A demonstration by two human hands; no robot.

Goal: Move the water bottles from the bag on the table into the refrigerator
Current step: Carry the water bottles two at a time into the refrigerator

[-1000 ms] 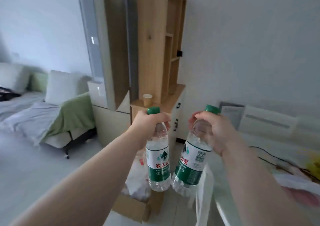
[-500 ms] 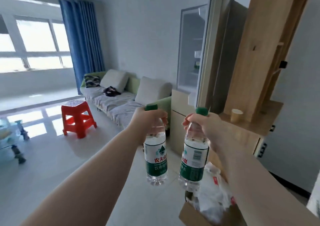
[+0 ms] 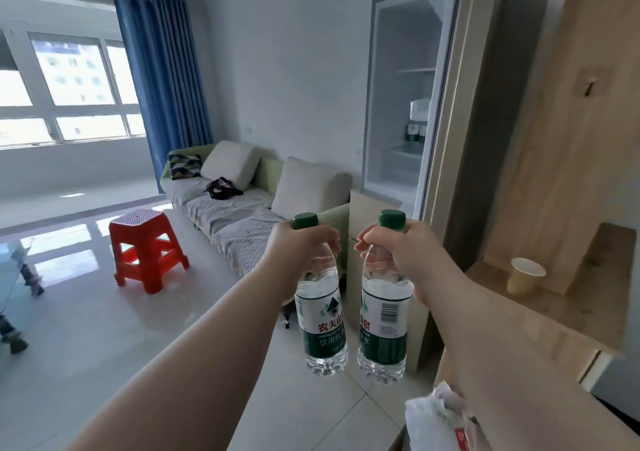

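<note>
Two clear water bottles with green caps and green-and-white labels hang upright side by side in front of me. My left hand (image 3: 298, 249) grips the neck of the left water bottle (image 3: 323, 326). My right hand (image 3: 401, 253) grips the neck of the right water bottle (image 3: 382, 329). Ahead and to the right, the refrigerator (image 3: 401, 104) stands with its door open toward me; shelves and small green items show inside. The table and the bag are out of view.
A wooden cabinet (image 3: 561, 159) with a paper cup (image 3: 524, 275) on its ledge stands right of the refrigerator. A sofa (image 3: 242, 208) runs along the wall and a red plastic stool (image 3: 145, 246) stands on the tiled floor. A white plastic bag (image 3: 446, 419) lies at bottom right.
My view has swung left, away from the table and toward the living room and the open refrigerator. Both hands keep hold of their bottles, which now hang more upright.
</note>
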